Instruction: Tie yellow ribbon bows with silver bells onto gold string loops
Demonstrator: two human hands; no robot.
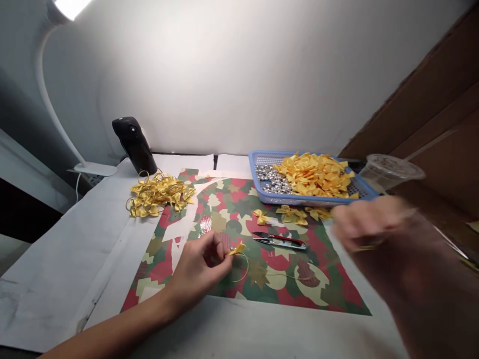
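Blurred right hand (370,222) is hovering at right, its grip too smeared to tell; left hand (204,267) is pinching a yellow ribbon bow (238,249) over the red-green patterned sheet (235,224); slackening fingers could be dropping it, thin golden cord (247,269) snagging on red-handled metal snips (280,238)

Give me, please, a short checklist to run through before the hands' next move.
1. Bow held by the left hand: ok.
2. Right hand, secure grip: cannot tell, it is blurred.
3. Snips on the patterned sheet, apart from both hands: ok.
4. Silver beads in the basket: ok.
5. Loose bows in front of the basket: ok.
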